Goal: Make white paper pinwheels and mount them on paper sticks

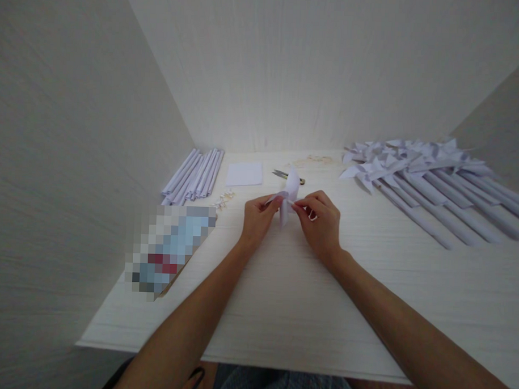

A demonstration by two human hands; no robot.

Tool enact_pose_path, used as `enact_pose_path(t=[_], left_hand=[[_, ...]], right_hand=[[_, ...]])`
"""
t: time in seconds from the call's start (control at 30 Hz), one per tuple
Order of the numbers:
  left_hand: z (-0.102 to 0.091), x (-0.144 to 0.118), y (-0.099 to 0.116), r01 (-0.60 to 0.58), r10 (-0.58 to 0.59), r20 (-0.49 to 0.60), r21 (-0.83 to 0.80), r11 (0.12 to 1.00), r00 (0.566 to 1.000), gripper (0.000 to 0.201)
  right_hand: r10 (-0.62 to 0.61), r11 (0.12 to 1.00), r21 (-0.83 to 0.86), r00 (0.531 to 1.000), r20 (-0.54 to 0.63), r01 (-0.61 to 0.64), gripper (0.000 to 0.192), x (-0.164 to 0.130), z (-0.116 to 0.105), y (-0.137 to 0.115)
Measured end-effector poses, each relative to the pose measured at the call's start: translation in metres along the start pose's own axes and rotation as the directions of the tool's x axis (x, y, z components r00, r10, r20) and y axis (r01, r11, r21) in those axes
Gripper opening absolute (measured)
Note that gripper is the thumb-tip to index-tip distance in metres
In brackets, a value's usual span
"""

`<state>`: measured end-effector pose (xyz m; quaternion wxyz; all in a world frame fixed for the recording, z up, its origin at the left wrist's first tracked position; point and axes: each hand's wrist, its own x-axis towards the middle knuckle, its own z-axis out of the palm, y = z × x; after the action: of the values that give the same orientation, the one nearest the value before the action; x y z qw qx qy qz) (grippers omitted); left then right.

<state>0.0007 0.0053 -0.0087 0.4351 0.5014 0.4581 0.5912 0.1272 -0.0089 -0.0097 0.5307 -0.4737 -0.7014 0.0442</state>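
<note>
Left hand (258, 217) and right hand (320, 222), fingers pinching a folded paper pinwheel head (287, 198) above the counter (290, 297) centre (scissors (285, 175) at 12 o'clock), risk tearing or unfolding it if the pinch slips.

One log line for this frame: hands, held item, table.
hands: both pinch paper pinwheel | scissors behind | finished pinwheels right

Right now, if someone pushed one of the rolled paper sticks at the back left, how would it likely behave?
The rolled paper sticks look like thin white paper tubes, so one is probably very light and would slide or roll sideways at a nudge. Being round and lying loose on the table, it may roll away. Hollow paper likely dents or kinks if squeezed.
</note>
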Motion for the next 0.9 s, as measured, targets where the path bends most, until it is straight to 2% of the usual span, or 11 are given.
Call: enact_pose_path(t=[0.23, 0.9], left_hand=[[0.0, 0.0002, 0.0008, -0.053, 0.053, 0.011, 0.012, 0.999, 0.999, 0.015], [-0.0014, -0.0003, -0.0011, -0.015, 0.014, 0.014, 0.106, 0.994, 1.0, 0.017]], right_hand=[[-0.011, 1.0, -0.002, 1.0, 0.022, 0.011, 0.008, -0.0007, 0.0011, 0.001], [0.011, 1.0, 0.012, 0.997, 0.077, -0.012, 0.011, -0.002, 0.0015, 0.0024]])
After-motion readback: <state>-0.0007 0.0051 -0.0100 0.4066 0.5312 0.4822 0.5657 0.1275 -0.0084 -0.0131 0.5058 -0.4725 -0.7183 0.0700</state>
